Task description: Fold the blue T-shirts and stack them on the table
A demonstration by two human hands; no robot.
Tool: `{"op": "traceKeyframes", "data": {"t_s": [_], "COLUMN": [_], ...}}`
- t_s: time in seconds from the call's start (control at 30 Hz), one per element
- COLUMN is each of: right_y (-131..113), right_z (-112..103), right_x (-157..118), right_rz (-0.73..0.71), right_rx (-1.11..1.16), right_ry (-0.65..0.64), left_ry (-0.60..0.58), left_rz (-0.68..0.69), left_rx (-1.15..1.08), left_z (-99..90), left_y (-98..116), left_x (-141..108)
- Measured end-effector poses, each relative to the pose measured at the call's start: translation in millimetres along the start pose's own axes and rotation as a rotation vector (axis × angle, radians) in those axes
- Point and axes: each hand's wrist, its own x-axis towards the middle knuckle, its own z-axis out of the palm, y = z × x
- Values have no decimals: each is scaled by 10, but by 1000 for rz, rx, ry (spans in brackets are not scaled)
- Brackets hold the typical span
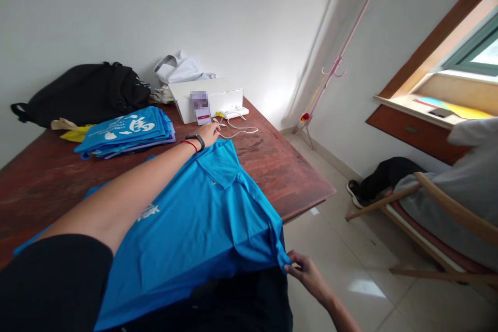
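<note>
A blue shirt [182, 238] with white lettering lies spread over the table, its near part hanging over the front edge. Pinched between the thumb and fingers of my right hand [309, 275] is the shirt's right-hand corner, just off the table's edge. My left hand [210, 135] reaches across to the shirt's far end, closed at the cloth there; its fingertips are partly hidden. It wears a black wristband [197, 141] and a red string. Just beyond that hand, a phone [202, 115] leans against a white box [227, 97].
Folded blue shirts [128, 129] are stacked at the left, before a black backpack [85, 93]. A power strip [235, 112] with a white cable lies by the box. A person sits in a wooden chair [447, 207] at right. A pink coat stand [342, 52] stands in the corner.
</note>
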Motion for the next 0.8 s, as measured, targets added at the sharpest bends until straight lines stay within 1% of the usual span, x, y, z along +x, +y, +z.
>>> {"op": "traceKeyframes", "data": {"t_s": [0.07, 0.1, 0.13, 0.17, 0.2, 0.23, 0.3, 0.37, 0.43, 0.5, 0.57, 0.6, 0.63, 0.7, 0.73, 0.8], "right_y": [-33, -54, -78, -107, -142, -180, -263, -343, -414, -486, -578, -639, -711, -896, -1006, -1250], "right_z": [9, 18, 26, 33, 38, 43, 58, 95, 158, 234, 304, 333, 356, 388, 398, 409], "right_x": [-33, -39, -37, -27, -9, 16, 85, 165, 242, 295, 300, 280, 245, 140, 80, -28], "right_rz": [27, 37, 39, 32, 15, -7, -58, -113, -158, -185, -216, -244, -281, -373, -420, -498], "right_rx": [49, 73, 97, 120, 140, 154, 162, 120, 47, -39, -124, -175, -231, -343, -392, -451], "right_ry": [0, 11, 29, 48, 64, 72, 64, 60, 111, 206, 314, 368, 421, 527, 574, 650], "left_ry": [62, 75, 55, 3, -63, -139, -278, -354, -341, -250, -149, -128, -139, -236, -263, -265], "left_rz": [108, 187, 276, 346, 380, 384, 355, 320, 310, 342, 433, 505, 593, 795, 868, 940], "left_rx": [-22, -37, -50, -47, -25, 9, 81, 129, 150, 152, 126, 102, 72, 23, 11, 4], "left_z": [10, 19, 31, 48, 70, 95, 149, 188, 196, 173, 139, 126, 121, 141, 166, 235], "left_y": [208, 322, 432, 529, 609, 665, 708, 686, 667, 716, 860, 960, 1070, 1282, 1369, 1480], "left_x": [-169, -286, -421, -568, -719, -864, -1106, -1260, -1342, -1410, -1519, -1597, -1689, -1889, -1984, -2134]}}
